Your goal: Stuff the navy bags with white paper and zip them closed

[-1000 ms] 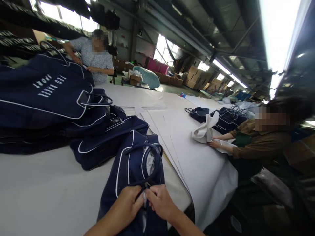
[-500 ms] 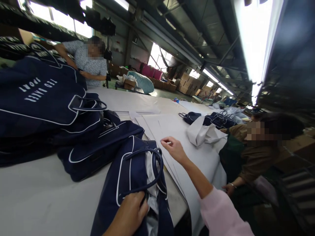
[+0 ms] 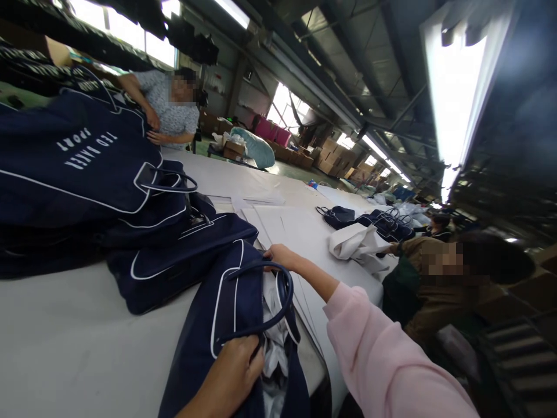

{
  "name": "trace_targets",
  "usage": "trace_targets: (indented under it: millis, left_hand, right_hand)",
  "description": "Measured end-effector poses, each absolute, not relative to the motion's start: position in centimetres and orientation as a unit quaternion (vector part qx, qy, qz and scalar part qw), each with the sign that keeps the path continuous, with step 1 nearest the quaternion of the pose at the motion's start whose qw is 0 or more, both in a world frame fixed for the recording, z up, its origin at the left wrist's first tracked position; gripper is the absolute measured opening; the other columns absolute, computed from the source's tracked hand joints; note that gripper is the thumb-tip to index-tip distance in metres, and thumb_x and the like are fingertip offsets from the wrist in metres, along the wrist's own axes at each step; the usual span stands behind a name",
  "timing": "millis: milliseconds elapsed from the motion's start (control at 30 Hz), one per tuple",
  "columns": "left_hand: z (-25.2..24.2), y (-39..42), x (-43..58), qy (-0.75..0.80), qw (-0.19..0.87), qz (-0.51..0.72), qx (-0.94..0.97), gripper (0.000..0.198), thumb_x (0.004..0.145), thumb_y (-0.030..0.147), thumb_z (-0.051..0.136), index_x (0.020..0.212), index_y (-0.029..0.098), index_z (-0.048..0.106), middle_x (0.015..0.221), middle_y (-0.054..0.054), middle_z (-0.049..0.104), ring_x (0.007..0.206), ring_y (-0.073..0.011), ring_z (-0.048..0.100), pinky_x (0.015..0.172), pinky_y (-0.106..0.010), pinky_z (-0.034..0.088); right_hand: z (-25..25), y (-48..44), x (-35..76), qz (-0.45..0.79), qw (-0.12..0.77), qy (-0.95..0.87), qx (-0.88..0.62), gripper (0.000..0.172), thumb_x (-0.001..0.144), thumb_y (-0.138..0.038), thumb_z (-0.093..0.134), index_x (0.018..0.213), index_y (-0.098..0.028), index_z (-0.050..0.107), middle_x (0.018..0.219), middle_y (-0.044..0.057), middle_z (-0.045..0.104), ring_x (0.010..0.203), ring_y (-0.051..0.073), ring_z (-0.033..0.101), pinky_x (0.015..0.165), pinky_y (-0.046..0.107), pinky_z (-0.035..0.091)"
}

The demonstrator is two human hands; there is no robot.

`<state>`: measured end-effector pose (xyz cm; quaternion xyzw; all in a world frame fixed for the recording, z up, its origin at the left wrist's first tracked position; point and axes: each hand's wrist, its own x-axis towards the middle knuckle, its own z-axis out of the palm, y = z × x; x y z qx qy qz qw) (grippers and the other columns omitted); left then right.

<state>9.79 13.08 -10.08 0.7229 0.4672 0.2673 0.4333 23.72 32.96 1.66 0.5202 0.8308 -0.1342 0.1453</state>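
My left hand [image 3: 237, 363] grips the bag [image 3: 235, 313] mouth, right hand [image 3: 278, 255] pinches paper [image 3: 313, 238]; a hasty pull may tear the sheet.

Left hand [image 3: 237, 366]: low in the view, near the body, fingers curled closed in a grip, knuckles turned up and to the right.
Left forearm: bare, comes in from the bottom edge and points up and right.
Right hand [image 3: 281, 255]: stretched far forward, palm down, fingers bent down at the tips.
Right arm: almost straight, covered by a pink sleeve up to the forearm, the wrist bare.
Distance between hands: well apart, the right one farther from the body.
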Motion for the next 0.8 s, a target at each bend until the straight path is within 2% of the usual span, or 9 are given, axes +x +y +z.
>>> trace_targets:
  millis: [133, 267, 333, 467, 600, 700, 800]
  left_hand:
    - [-10.1, 13.1, 9.9, 0.461, 0.45, 0.286, 0.71, 0.029, 0.094, 0.027, 0.036, 0.067, 0.019, 0.044, 0.072, -0.005, 0.061, 0.071, -0.0192, 0.062, 0.065, -0.029, 0.032]
    - [-10.3, 13.1, 9.7, 0.45, 0.455, 0.306, 0.705, 0.032, 0.094, 0.031, 0.036, 0.065, 0.019, 0.041, 0.066, -0.003, 0.056, 0.064, -0.0172, 0.057, 0.061, -0.029, 0.029]
    - [-10.4, 13.1, 9.5, 0.451, 0.455, 0.315, 0.701, 0.033, 0.094, 0.034, 0.037, 0.065, 0.019, 0.041, 0.065, -0.002, 0.055, 0.062, -0.0164, 0.055, 0.06, -0.029, 0.028]
    - [-10.1, 12.5, 9.0, 0.458, 0.453, 0.312, 0.698, 0.033, 0.093, 0.034, 0.038, 0.063, 0.019, 0.038, 0.063, -0.001, 0.054, 0.06, -0.0156, 0.053, 0.058, -0.029, 0.026]
    - [-9.2, 11.1, 8.7, 0.454, 0.449, 0.29, 0.713, 0.03, 0.091, 0.028, 0.038, 0.062, 0.019, 0.036, 0.065, -0.003, 0.056, 0.063, -0.0161, 0.056, 0.058, -0.029, 0.026]
    - [-8.8, 10.3, 8.6, 0.449, 0.45, 0.285, 0.717, 0.027, 0.09, 0.024, 0.037, 0.063, 0.019, 0.038, 0.067, -0.003, 0.058, 0.064, -0.0157, 0.057, 0.06, -0.029, 0.027]
    - [-8.3, 10.5, 7.9, 0.443, 0.444, 0.294, 0.722, 0.028, 0.092, 0.026, 0.036, 0.065, 0.019, 0.041, 0.07, -0.003, 0.059, 0.066, -0.0157, 0.057, 0.063, -0.029, 0.03]
  right_hand:
    - [1.6, 32.6, 23.8, -0.095, 0.162, 0.832, 0.522, 0.029, 0.08, -0.009, 0.051, 0.093, -0.014, 0.076, 0.079, 0.004, 0.072, 0.079, 0.015, 0.065, 0.068, 0.019, 0.043]
    - [1.6, 33.0, 23.2, -0.02, 0.2, 0.823, 0.531, 0.028, 0.082, -0.014, 0.051, 0.095, -0.006, 0.075, 0.094, 0.019, 0.073, 0.091, 0.026, 0.068, 0.074, 0.029, 0.048]
    - [1.8, 33.0, 22.9, 0.006, 0.223, 0.829, 0.512, 0.028, 0.083, -0.016, 0.053, 0.099, -0.007, 0.074, 0.103, 0.023, 0.071, 0.099, 0.031, 0.067, 0.078, 0.034, 0.049]
    - [3.0, 31.6, 22.4, 0.004, 0.269, 0.866, 0.422, 0.021, 0.083, -0.023, 0.06, 0.097, -0.016, 0.074, 0.103, 0.016, 0.073, 0.102, 0.03, 0.067, 0.08, 0.034, 0.049]
    - [5.3, 28.6, 22.9, 0.013, 0.264, 0.894, 0.361, 0.015, 0.082, -0.025, 0.062, 0.086, -0.016, 0.073, 0.093, 0.014, 0.074, 0.089, 0.028, 0.069, 0.072, 0.031, 0.047]
    - [6.7, 26.5, 24.1, -0.023, 0.204, 0.917, 0.341, 0.015, 0.081, -0.023, 0.06, 0.07, -0.015, 0.067, 0.075, 0.009, 0.07, 0.074, 0.021, 0.065, 0.066, 0.027, 0.042]
    - [6.3, 25.2, 25.5, -0.231, 0.079, 0.88, 0.409, 0.02, 0.083, -0.022, 0.055, 0.064, -0.014, 0.058, 0.061, 0.0, 0.059, 0.056, 0.011, 0.054, 0.057, 0.021, 0.038]
